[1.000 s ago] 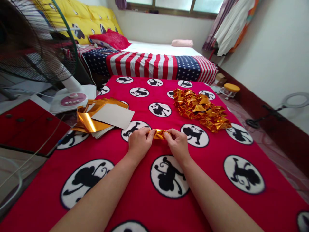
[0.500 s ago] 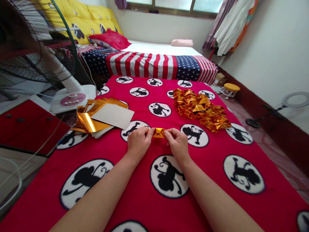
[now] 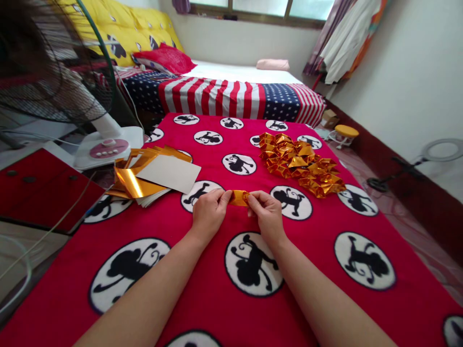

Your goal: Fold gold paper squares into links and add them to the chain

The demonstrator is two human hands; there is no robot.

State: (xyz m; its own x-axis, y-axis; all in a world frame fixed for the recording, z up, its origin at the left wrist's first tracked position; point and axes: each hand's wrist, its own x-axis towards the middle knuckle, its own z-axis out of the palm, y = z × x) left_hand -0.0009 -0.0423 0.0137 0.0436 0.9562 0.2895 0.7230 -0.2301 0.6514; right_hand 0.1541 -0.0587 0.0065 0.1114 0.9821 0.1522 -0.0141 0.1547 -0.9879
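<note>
A small folded gold foil paper (image 3: 239,197) is stretched between my two hands, just above the red cloth. My left hand (image 3: 211,210) pinches its left end between thumb and fingers. The right end is gripped by my right hand (image 3: 265,210) in the same way. To the left lies a loose stack of gold foil sheets (image 3: 130,182) with a pale grey sheet (image 3: 170,172) on top. Folded gold foil pieces (image 3: 300,163) sit in a heap on the right.
The red cloth (image 3: 202,308) with monkey prints covers the surface under my hands. A fan (image 3: 108,140) and a red box (image 3: 39,183) stand at the left. Behind is a bed (image 3: 231,72); a yellow stool (image 3: 346,131) is at the right.
The foil piece between my fingers has tilted a little and its surface looks smoother from above. Both hands keep their grip and have barely moved.
</note>
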